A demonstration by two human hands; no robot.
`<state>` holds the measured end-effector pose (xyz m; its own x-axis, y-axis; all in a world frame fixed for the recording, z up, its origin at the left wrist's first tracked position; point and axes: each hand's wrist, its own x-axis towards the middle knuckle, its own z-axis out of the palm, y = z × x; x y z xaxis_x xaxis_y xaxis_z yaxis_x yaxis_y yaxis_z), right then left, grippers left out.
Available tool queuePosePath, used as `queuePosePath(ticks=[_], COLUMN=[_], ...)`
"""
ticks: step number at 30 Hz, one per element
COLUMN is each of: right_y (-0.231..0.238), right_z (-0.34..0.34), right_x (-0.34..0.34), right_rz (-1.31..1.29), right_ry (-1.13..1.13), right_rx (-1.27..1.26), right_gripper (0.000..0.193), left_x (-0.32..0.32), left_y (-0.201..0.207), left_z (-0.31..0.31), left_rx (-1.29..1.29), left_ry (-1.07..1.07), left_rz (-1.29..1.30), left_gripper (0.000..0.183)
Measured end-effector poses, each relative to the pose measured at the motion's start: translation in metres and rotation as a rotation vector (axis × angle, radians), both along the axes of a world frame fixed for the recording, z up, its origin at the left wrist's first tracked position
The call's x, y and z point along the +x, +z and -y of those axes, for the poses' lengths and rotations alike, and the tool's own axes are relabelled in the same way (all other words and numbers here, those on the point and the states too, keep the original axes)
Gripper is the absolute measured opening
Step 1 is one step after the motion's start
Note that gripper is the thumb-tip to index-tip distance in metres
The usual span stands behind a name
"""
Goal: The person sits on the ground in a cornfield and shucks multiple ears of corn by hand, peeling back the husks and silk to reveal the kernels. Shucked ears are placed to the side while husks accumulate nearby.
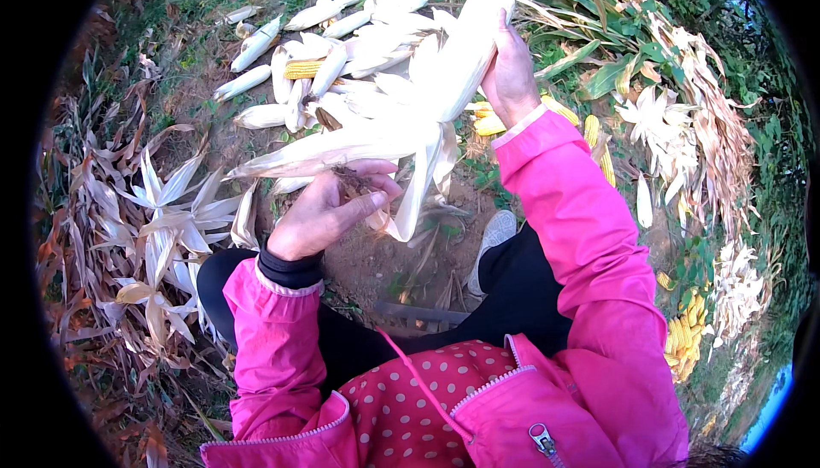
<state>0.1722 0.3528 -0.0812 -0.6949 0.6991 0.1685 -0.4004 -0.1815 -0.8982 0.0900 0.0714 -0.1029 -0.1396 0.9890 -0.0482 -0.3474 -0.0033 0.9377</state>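
right hand (511, 75) gripping a pale corn ear (465, 49), left hand (329, 207) pinching its peeled-back husk (342, 148), unhusked pile (316, 49) on the dirt ground (376, 263) just beyond

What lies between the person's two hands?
In the head view, a corn ear in pale dry husk spans from the left hand to the right hand, both gripping it.

Left hand (329, 207): low centre, palm turned up, fingers curled inward, thumb (367, 204) pressed across toward fingertips, closed in pinch. Left forearm in pink sleeve with dark cuff, rising from lower left, elbow bent.
Right hand (510, 75): raised higher and further out, back of hand toward camera, fingers wrapped closed. Right arm in pink sleeve, stretched up from lower right, nearly straight.
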Motion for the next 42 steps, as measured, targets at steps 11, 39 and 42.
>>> queuePosePath(ticks=[11, 39, 42], right_y=[0.010, 0.012, 0.021], right_z=[0.072, 0.045, 0.055], right_x=[0.004, -0.004, -0.002], right_rz=[0.097, 0.434, 0.484], right_ry=[0.585, -0.131, -0.245], right_rx=[-0.027, 0.791, 0.989], right_gripper=[0.052, 0.024, 0.024], left_x=[-0.009, 0.040, 0.037], left_y=[0.010, -0.011, -0.010], left_z=[-0.014, -0.043, -0.040], left_rx=[0.102, -0.164, -0.176], left_ry=[0.361, 0.614, 0.589], left_rz=[0.020, -0.811, -0.787], left_gripper=[0.089, 0.069, 0.069])
